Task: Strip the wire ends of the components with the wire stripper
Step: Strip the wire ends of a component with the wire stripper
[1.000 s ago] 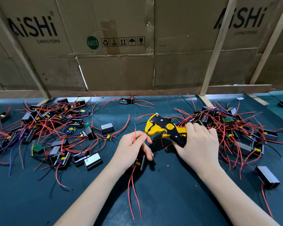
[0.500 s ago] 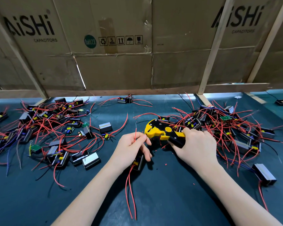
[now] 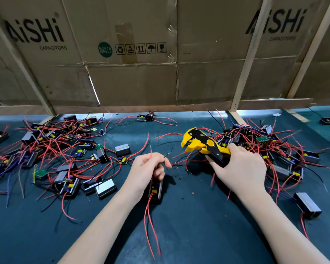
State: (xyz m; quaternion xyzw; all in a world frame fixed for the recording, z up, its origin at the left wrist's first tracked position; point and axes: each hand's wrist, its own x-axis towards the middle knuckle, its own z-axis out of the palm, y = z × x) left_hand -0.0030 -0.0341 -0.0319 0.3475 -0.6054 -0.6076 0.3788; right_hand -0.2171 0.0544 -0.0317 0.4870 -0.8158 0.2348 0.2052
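Nearest the camera, two red leads trailed from the component [image 3: 156, 189] held under the left hand [image 3: 145, 171], whose fingers were curled round it and pinched one red wire [image 3: 151, 153] upright above the knuckles. Right of that component, the right hand [image 3: 238, 168] gripped the black handles of the yellow wire stripper [image 3: 202, 143]. Half a second before, the stripper's head had been just beside the left fingertips; now it stood apart from them, up and to the right, its jaws parted and pointing left. Small red and black scraps of insulation [image 3: 181, 177] lay on the dark mat [image 3: 189, 225] between the two hands. Left of the held component sprawled a pile of components [image 3: 65, 149] tangled in red and blue wires; right of it, behind the right hand, lay a second pile [image 3: 274, 145]. Farther back from the component, one lone unit [image 3: 146, 117] sat near the mat's far edge, under a wall of cardboard boxes [image 3: 133, 54] printed "AiSHi CAPACITORS".
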